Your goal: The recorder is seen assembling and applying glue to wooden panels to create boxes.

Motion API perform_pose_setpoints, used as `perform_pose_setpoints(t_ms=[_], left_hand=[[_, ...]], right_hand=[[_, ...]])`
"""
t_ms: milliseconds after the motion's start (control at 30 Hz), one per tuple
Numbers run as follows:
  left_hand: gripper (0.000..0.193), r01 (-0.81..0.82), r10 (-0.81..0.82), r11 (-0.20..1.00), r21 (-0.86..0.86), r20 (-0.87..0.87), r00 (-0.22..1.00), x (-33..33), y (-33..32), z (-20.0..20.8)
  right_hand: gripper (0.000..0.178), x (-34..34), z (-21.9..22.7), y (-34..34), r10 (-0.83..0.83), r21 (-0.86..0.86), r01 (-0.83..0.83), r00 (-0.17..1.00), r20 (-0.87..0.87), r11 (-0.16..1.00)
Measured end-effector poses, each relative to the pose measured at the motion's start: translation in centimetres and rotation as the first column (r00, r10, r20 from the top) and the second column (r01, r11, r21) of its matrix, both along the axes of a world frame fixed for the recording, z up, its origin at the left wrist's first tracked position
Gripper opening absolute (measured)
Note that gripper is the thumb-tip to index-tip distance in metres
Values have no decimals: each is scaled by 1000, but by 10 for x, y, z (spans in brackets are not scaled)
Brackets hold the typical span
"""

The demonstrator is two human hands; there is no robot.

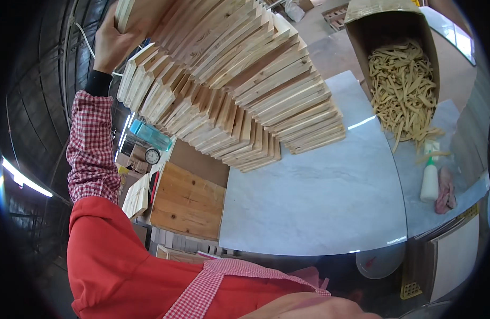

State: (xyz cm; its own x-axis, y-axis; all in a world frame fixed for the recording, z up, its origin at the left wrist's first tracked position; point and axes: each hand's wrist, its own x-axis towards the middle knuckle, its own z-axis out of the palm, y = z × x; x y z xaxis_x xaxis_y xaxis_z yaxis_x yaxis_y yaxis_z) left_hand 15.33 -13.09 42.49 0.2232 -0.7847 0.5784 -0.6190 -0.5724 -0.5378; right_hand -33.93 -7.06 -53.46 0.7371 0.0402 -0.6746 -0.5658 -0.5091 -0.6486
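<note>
The person in red has the left hand (pixel 116 45) wrapped around the end of a wooden board (pixel 127 15), up at the top left, beside a big pile. I can't see the right hand, so I can't tell if it is open or closed. The other boards (pixel 202 122) are packed tight in long zigzag rows, and the near ends come down onto the pale tabletop (pixel 314 202). I can't tell if they all lie flat or lean. It looks to me like the step now is moving one board at the pile, but I can't tell if it is being put on or taken off. The next move seems to call for a firm hold and a slow, straight slide, because a bump could knock the uneven edges. Over on the right sit a box (pixel 382 7) full of curly tan strips (pixel 403 85), a white bottle (pixel 429 183) and a pink cloth (pixel 446 191).
</note>
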Motion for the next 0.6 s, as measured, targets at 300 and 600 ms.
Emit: perform_pose_setpoints(t_ms=[300, 600], left_hand=[[52, -2, 16, 992, -123, 108, 994, -10, 36, -13], [37, 228, -115, 564, -794, 198, 973, -161, 125, -73]], right_hand=[[41, -2, -21, -96, 170, -86, -172, 985, -25, 981], [47, -65, -113, -210, 325, -153, -345, 935, -141, 926]])
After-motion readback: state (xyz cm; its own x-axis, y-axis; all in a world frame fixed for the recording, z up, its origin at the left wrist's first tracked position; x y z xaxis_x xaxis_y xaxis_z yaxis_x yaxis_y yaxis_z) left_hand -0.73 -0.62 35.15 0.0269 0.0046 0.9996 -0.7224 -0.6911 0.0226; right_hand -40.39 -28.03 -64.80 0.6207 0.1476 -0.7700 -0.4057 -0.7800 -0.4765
